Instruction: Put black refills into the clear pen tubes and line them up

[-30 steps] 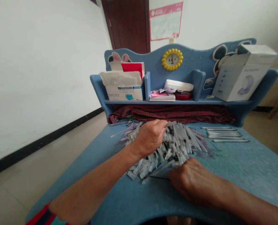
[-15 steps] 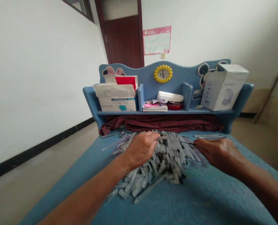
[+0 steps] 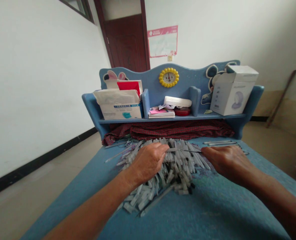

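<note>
My left hand is closed on a translucent pen barrel, which sticks out rightward from its fingertips. From the left, a thin dark pen refill points at the barrel, pinched in my right hand. The refill's tip lines up with the barrel's open end and seems to touch or enter it; how deep I cannot tell. Under both hands lies a big heap of clear pen barrels and caps, with a few black bits among them. My palms and most fingertips are hidden.
At the back of the blue table runs a shelf with a mask box, a white carton and a yellow clock. Below it lies a red checked cloth. Several slim rods rest beyond my right hand.
My right hand has brought the refill closer to the barrel in my left hand, closing the gap between them. The whole view has shifted slightly.
</note>
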The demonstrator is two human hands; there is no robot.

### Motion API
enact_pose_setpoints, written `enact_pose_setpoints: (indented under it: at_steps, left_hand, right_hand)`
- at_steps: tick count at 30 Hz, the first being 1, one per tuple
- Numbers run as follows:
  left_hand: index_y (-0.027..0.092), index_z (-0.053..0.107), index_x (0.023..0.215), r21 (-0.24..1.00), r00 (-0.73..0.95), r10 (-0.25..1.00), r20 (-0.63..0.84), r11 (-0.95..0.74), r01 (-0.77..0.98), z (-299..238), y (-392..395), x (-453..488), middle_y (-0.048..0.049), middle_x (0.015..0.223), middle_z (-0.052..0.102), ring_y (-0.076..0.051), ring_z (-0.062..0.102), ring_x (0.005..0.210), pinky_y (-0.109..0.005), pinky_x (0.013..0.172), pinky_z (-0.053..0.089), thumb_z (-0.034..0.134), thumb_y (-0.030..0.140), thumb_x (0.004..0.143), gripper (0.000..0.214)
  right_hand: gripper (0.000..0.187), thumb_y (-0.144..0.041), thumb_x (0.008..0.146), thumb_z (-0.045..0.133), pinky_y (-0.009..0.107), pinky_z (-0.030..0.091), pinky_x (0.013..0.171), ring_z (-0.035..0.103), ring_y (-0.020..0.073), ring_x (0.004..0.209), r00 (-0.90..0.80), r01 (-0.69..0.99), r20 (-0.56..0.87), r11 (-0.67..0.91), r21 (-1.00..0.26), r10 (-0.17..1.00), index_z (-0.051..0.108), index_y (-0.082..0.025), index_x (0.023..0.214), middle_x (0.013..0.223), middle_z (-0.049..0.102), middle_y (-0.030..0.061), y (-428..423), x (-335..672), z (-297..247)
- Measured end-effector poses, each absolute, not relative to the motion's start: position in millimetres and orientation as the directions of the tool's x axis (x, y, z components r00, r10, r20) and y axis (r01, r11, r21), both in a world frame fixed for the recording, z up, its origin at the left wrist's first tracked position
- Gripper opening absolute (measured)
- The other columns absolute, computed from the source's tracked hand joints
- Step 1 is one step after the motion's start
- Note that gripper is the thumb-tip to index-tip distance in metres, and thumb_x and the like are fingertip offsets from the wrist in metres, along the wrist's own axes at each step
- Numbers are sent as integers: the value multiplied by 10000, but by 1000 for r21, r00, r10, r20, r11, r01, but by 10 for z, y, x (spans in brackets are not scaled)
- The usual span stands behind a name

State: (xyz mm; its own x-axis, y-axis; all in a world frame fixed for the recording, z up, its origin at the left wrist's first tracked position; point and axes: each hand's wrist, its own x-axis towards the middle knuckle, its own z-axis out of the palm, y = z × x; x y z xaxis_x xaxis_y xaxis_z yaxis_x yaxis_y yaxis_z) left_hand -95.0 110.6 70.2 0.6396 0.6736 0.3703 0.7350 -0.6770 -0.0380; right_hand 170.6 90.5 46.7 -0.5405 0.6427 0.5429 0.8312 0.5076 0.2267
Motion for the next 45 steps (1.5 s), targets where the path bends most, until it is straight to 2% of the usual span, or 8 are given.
enact_pose_setpoints:
  at_steps: [9,14,20,32,37,41,43,45]
  left_hand:
    - [159,600,999,-179,696,665,270,-676,715,725,1039,-882,-71,842,616,-217,567,832,-299,721,456,429,114,861,225]
    - [150,611,988,-136,687,680,255,-679,722,728,1024,-862,-79,846,618,-216,573,844,-298,741,446,407,126,869,237]
    - [164,643,946,119,714,685,143,-728,675,811,1009,-879,-58,887,661,-178,607,818,-251,745,418,447,180,862,214]
    - [153,635,685,433,670,743,-5,-602,671,884,963,-849,28,619,583,-126,549,613,-204,571,337,481,177,786,186]
    - [157,689,752,590,587,806,77,-512,625,854,933,-768,24,627,613,-135,556,625,-209,570,362,492,178,782,200]
    - [147,681,798,831,406,895,186,-364,421,778,942,-699,10,645,622,-111,527,556,-203,527,389,548,218,774,153]
    - [134,667,824,935,318,926,202,-279,221,749,951,-677,1,663,625,-98,523,541,-195,512,405,581,233,767,143]
    - [121,659,846,975,254,945,204,-219,31,730,958,-662,-16,704,639,-95,545,566,-195,531,433,616,237,755,154]
  right_hand:
    - [247,-43,794,377,284,122,477,423,121,452,-604,797,478,497,343,638,582,-177,762,550,531,0,870,1651,475]
    - [284,-30,805,355,287,140,490,447,136,482,-612,791,518,470,393,597,598,-178,807,580,543,12,855,1634,483]
    - [253,-64,832,366,285,148,496,398,118,481,-629,776,498,510,370,596,588,-183,808,579,512,2,857,1670,491]
    - [284,-15,810,366,290,163,485,392,122,475,-659,748,508,555,365,555,596,-181,799,564,498,-8,839,1655,501]
    - [288,-45,872,361,284,271,517,447,126,510,-664,718,603,604,347,443,615,-155,951,605,553,9,774,1550,502]
    - [219,-175,914,423,262,352,579,539,127,585,-523,752,715,646,131,464,592,-166,1054,677,630,28,725,1450,469]
    - [179,-236,912,452,248,351,563,559,121,577,-494,750,638,661,-31,590,611,-175,963,670,639,23,706,1407,443]
    - [156,-257,888,491,241,324,532,566,118,554,-547,749,443,651,-120,711,617,-186,831,628,634,9,691,1365,412]
